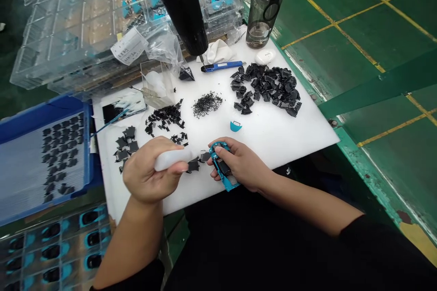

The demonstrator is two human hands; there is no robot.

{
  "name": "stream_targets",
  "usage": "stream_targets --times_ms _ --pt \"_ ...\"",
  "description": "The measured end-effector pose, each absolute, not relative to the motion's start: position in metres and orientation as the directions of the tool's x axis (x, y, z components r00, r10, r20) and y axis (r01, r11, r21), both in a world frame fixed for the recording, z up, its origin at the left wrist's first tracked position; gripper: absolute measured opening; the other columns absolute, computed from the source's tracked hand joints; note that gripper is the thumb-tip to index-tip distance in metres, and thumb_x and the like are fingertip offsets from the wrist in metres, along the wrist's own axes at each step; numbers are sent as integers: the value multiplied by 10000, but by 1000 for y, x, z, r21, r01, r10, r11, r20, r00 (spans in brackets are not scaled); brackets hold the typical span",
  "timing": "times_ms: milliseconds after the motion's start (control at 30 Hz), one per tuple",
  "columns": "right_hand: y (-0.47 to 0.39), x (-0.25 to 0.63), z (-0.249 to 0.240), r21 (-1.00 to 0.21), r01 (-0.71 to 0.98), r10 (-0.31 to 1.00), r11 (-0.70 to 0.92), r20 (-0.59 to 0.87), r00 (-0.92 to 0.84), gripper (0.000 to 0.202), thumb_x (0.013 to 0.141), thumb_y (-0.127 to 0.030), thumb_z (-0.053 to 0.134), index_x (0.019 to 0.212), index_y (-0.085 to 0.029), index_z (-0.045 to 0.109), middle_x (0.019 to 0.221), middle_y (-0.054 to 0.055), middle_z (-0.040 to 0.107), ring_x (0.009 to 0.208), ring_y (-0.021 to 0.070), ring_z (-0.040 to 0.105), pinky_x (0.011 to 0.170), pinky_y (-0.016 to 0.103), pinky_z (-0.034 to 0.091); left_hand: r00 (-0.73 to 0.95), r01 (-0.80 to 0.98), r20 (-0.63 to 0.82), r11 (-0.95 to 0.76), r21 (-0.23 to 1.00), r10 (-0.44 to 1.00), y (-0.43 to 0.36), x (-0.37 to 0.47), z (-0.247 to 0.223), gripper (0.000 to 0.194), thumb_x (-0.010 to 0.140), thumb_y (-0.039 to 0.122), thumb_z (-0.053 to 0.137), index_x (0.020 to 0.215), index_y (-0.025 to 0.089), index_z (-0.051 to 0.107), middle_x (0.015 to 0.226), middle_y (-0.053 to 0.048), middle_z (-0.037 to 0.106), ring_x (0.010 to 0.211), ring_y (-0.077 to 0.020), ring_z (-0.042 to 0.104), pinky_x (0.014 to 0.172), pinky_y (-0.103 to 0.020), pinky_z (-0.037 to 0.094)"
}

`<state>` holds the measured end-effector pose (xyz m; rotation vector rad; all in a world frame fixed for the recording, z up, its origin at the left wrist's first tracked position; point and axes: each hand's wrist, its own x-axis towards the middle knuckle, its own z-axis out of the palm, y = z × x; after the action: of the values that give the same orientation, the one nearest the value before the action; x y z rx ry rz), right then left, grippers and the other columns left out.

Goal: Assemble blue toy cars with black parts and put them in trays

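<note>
My left hand [146, 173] is closed around a small white squeeze bottle [172, 158], whose tip points right. In my right hand [244, 163] is a blue plastic shell [232, 185] with black parts inside, the thumb pressing on its upper end. The bottle's tip is a short way left of the shell. Just beyond my right hand, a small blue piece [235, 126] with a dark wire-like loop lies on the white board [273, 143]. Flat black pieces [193, 165] lie beneath and between my hands.
A black electric screwdriver [191, 22] hangs over the board, above a blue cutter knife [223, 66]. Piles of screws [207, 103], black clips [165, 117] and black parts [273, 86] lie around. A drink bottle [266, 9], clear trays [78, 32] and a blue bin [88, 145] flank the board.
</note>
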<state>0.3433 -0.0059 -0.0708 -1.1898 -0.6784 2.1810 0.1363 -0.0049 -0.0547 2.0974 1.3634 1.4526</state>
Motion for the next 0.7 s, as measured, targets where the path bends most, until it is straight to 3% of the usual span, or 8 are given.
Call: stream_targets --times_ms 67,167,700 --pt "-6 343 -70 -657 -223 674 -721 -589 -446 157 936 -377 595 1017 -243 591 807 12 676 610 158 680 593 308 599 125 521 678 -629 576 725 -3 139 -56 265 831 459 745 931 217 705 714 -35 663 616 -171 623 570 -302 498" --pt "-6 343 -69 -660 -215 674 -720 -590 -444 170 929 -390 604 1020 -247 598 811 13 683 614 161 683 594 305 599 170 503 679 -656 564 714 -1 144 -54 232 844 400 746 963 206 703 740 -41 672 634 -170 629 583 -290 503" --pt "-5 345 -73 -667 -212 673 -714 -572 -469 131 992 -340 517 1040 -240 587 841 15 685 633 153 690 609 298 604 143 445 709 -685 577 691 1 145 -52 219 841 385 753 955 199 728 713 -39 671 596 -166 622 553 -292 494"
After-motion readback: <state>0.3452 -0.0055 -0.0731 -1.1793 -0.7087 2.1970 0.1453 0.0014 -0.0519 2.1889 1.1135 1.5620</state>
